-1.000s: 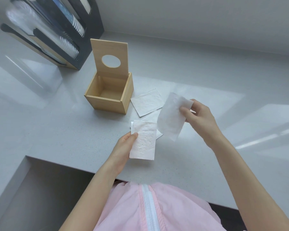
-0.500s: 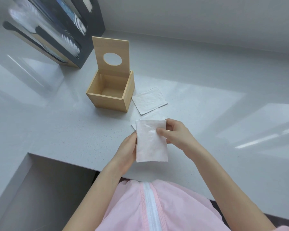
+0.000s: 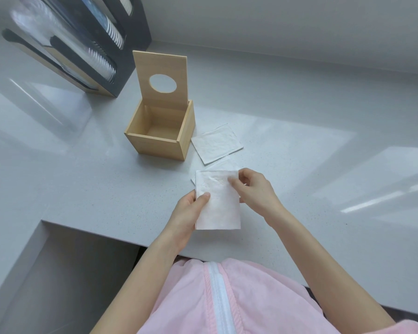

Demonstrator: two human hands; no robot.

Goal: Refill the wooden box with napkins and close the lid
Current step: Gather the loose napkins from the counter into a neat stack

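A light wooden box (image 3: pixel 155 147) stands on the grey counter, empty inside. Its lid (image 3: pixel 161 68), with a round hole, is raised upright at the back. I hold a small stack of white napkins (image 3: pixel 221 208) above the counter's near edge. My left hand (image 3: pixel 186 215) grips the stack's left side with the thumb on top. My right hand (image 3: pixel 253 189) pinches its upper right corner. Another white napkin (image 3: pixel 217 143) lies flat just right of the box, and one more napkin (image 3: pixel 221 163) peeks out beneath the held stack.
A black and wood dispenser (image 3: pixel 89 44) with stacked cups and lids stands at the back left, close behind the box. The counter's front edge (image 3: pixel 94 233) runs just below my hands, with a lower recess to the left. My pink zipped top fills the bottom.
A second ago each hand held a separate napkin. My right hand brought its napkin onto the one in my left hand, and both hands now hold them as one stack.
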